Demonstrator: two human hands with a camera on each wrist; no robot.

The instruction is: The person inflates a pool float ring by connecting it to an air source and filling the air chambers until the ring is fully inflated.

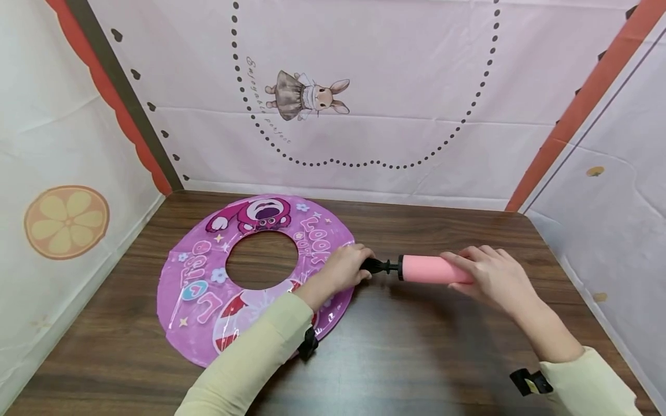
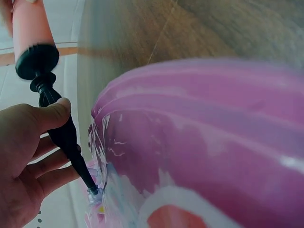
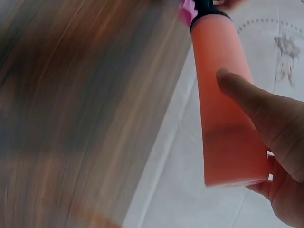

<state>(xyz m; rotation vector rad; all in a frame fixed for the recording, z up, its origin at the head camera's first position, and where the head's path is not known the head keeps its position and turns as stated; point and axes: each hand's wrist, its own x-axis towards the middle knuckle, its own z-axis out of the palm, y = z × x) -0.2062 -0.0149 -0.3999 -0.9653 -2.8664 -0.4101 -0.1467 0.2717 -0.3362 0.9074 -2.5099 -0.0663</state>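
Note:
A purple swim ring (image 1: 200,341) with a printed bear and lettering lies on the left half of the table, looking puffed up in the left wrist view. My left hand (image 1: 343,268) pinches the black nozzle (image 2: 61,128) of a pink hand pump (image 1: 429,269) between thumb and fingers. In the left wrist view the nozzle's thin tip meets a clear valve (image 2: 95,194) on the ring. My right hand (image 1: 494,277) grips the pump's pink barrel (image 3: 228,114) near its far end, thumb along the side. The pump lies level, slightly above the table.
The brown wood-grain table (image 1: 406,358) is bordered by printed cloth walls at the back (image 1: 395,69), left (image 1: 62,144) and right (image 1: 624,231). Small black straps (image 1: 308,345) hang at both sleeves.

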